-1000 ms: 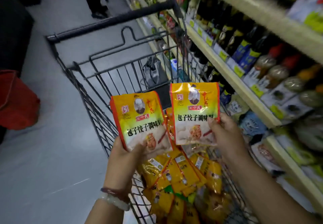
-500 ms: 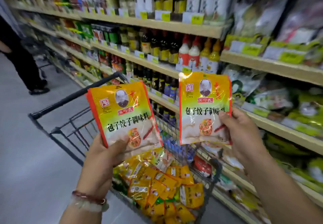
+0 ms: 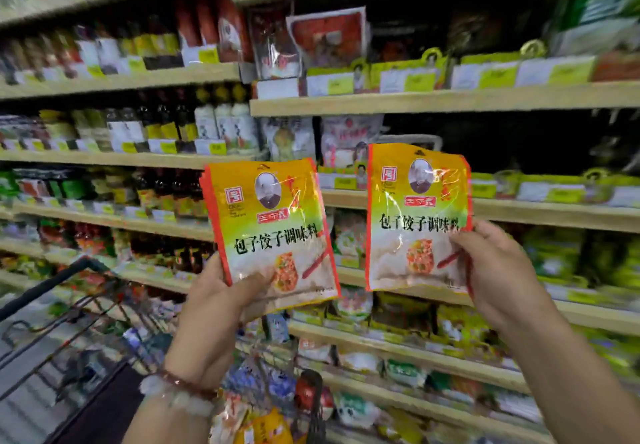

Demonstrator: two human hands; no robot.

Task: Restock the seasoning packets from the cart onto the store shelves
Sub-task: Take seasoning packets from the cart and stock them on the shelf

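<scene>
My left hand (image 3: 214, 308) pinches the lower left corner of a yellow and orange seasoning packet (image 3: 273, 222), held upright before the shelves. A second packet of the same kind (image 3: 412, 201) is held up by its right edge in my right hand (image 3: 498, 270). Both packets hang side by side, apart, in front of the wooden store shelves (image 3: 450, 100). The wire cart (image 3: 52, 312) is at the lower left, and a few yellow packets (image 3: 266, 426) show at the bottom edge.
Dark sauce bottles (image 3: 166, 125) fill the shelves on the left. Bagged goods with yellow-green price tags (image 3: 419, 80) fill those on the right. A dark gap (image 3: 502, 145) lies on the shelf behind the right packet. Grey floor shows at the lower left.
My view has swung up and right from the cart to the shelves. Both hands have raised their packets toward the shelves, and the grips are unchanged.
</scene>
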